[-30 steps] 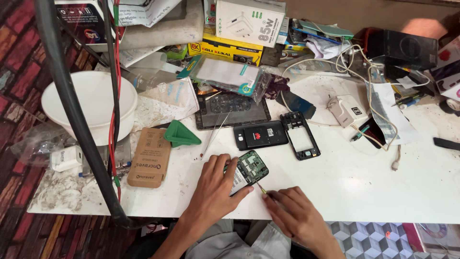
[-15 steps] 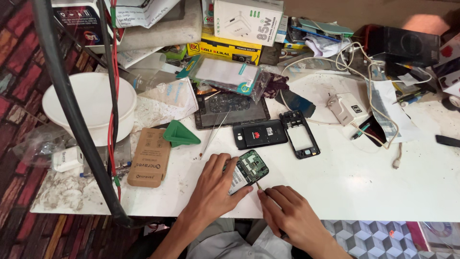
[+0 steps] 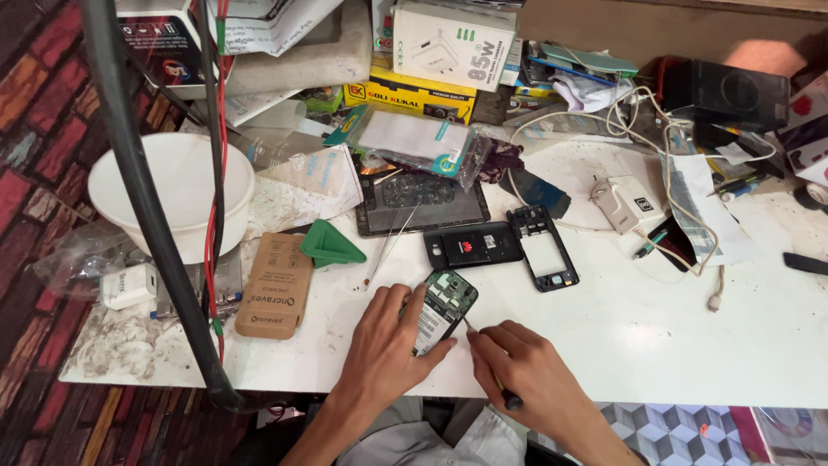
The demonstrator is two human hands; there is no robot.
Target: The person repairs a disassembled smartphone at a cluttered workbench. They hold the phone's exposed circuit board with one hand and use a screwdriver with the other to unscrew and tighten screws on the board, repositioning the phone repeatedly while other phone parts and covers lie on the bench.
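My left hand [image 3: 385, 342] grips an opened phone body with a green circuit board [image 3: 443, 307] at the near edge of the white table [image 3: 655, 336]. A thin screwdriver [image 3: 488, 362] is held in my right hand [image 3: 517, 369], its tip touching the lower right edge of the board. Just beyond lie a black phone battery [image 3: 473, 243] and an empty black phone frame [image 3: 542, 248]. A pair of tweezers [image 3: 386, 242] lies to the left of the battery.
A white bowl [image 3: 172, 192] and a black pole [image 3: 147, 198] stand at the left. A brown cardboard pack [image 3: 276, 283] and a green plastic wedge [image 3: 329, 248] lie nearby. Boxes, white cables [image 3: 647, 138] and a charger [image 3: 628, 204] crowd the back.
The view has shifted slightly. My hands stay on the phone board, with the screwdriver tip moving a little along its edge.
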